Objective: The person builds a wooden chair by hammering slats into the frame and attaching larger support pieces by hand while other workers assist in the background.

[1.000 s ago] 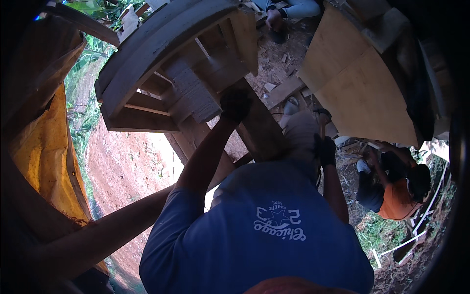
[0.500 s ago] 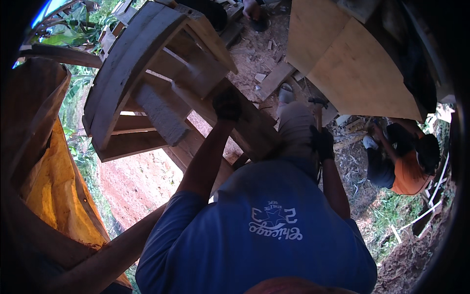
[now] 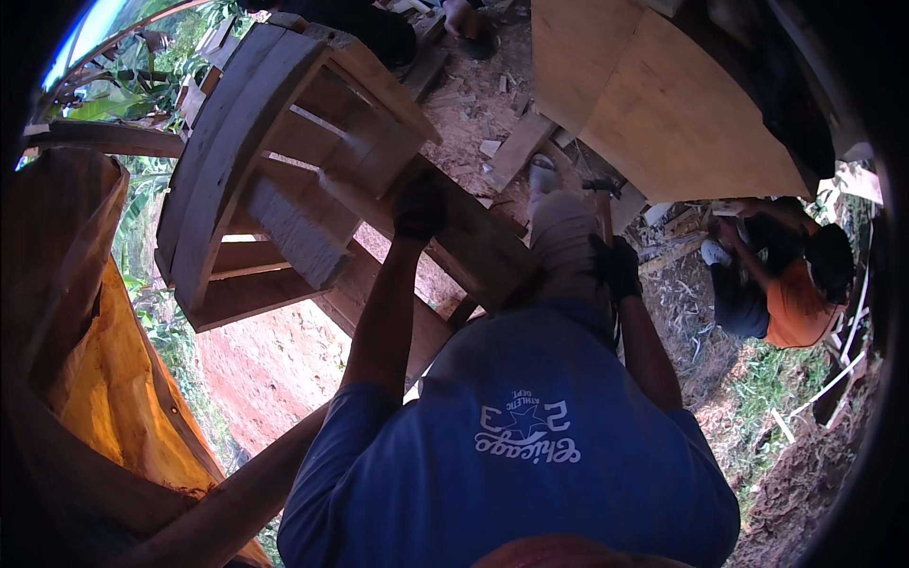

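Note:
My left hand (image 3: 419,204), in a dark glove, is closed at the edge of a broad wooden board (image 3: 483,248). Its fingers are dark and hard to make out. That board joins a large slatted wooden frame (image 3: 241,151) with a thick curved side, which leans at the left. On the right, my gloved right hand (image 3: 617,269) grips a hammer (image 3: 603,210) by its handle, head pointing away from me, beside my leg (image 3: 568,237). The hammer head is clear of the frame.
A large plywood panel (image 3: 663,104) stands at the far right. Below it crouches a co-worker in an orange shirt (image 3: 795,301). Another person's hand (image 3: 461,19) shows at the top. Scrap boards (image 3: 521,151) litter the dirt. An orange sheet (image 3: 123,379) hangs left, near a pole (image 3: 237,502).
The whole view has shifted slightly. The hammer's head has tilted a little, while both hands keep nearly the same places on the board and the handle.

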The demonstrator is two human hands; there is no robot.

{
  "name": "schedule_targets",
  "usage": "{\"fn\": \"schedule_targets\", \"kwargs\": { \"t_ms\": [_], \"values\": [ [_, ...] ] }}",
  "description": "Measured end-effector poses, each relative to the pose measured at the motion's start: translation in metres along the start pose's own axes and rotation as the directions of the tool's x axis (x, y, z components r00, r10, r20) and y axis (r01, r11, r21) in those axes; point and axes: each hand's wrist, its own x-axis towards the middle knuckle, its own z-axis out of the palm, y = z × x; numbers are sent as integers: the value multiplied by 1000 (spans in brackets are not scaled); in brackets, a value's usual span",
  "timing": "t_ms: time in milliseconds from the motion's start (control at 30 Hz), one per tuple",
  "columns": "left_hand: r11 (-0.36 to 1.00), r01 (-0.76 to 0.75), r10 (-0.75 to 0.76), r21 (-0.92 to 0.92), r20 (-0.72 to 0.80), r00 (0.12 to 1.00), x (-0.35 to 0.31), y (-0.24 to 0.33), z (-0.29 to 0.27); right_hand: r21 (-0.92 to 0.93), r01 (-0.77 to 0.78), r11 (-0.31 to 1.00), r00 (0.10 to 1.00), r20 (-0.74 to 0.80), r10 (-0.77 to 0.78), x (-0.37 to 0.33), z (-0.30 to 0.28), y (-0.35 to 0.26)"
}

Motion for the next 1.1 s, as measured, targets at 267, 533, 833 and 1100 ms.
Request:
{"fn": "schedule_targets", "kwargs": {
  "t_ms": [267,533,833,1100],
  "values": [
    [983,129,-148,-132,-145,978,8,-1,-57,6,2,1000,1000,25,-2,-10,0,9],
    [718,186,-422,-671,-206,883,-40,40,-129,-326,176,929,983,3,-185,-18,0,-9],
    [6,279,-774,-960,172,610,-216,105,-156,-137,390,911,919,110,-378,-107,-4,-109],
    [-132,184,-857,-974,205,473,-289,115,-149,-59,794,605,592,298,-749,-89,74,-102]
  ]
}}
